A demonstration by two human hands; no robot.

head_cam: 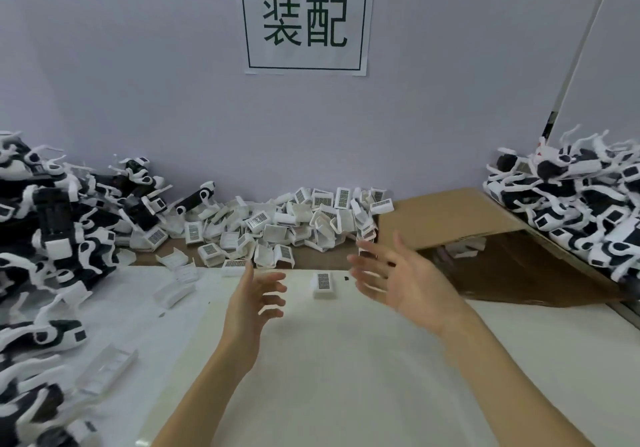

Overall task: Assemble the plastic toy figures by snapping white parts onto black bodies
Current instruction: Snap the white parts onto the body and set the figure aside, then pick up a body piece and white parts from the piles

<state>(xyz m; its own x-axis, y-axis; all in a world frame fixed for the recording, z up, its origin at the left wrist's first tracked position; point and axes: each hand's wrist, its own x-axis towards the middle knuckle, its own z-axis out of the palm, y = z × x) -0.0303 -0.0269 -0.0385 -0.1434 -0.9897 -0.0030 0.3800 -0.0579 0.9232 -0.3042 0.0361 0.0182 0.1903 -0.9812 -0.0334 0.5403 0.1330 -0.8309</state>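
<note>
One white part (322, 284) lies on table (346, 377) btwn both hands, touching neither; white-parts pile (294, 221) behind. Fingertips motion-blurred. Left hand (254, 299) & right hand (398, 280) raised, fingers spread, holding nothing.

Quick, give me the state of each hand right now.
Left hand: open, fingers spread, holding nothing.
Right hand: open, fingers spread, holding nothing.

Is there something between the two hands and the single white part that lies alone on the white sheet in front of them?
Nothing visible does. The single white part lies by itself on the white sheet, between the left hand and the right hand. Both hands are empty with spread fingers, and only bare sheet shows around the part.
</note>
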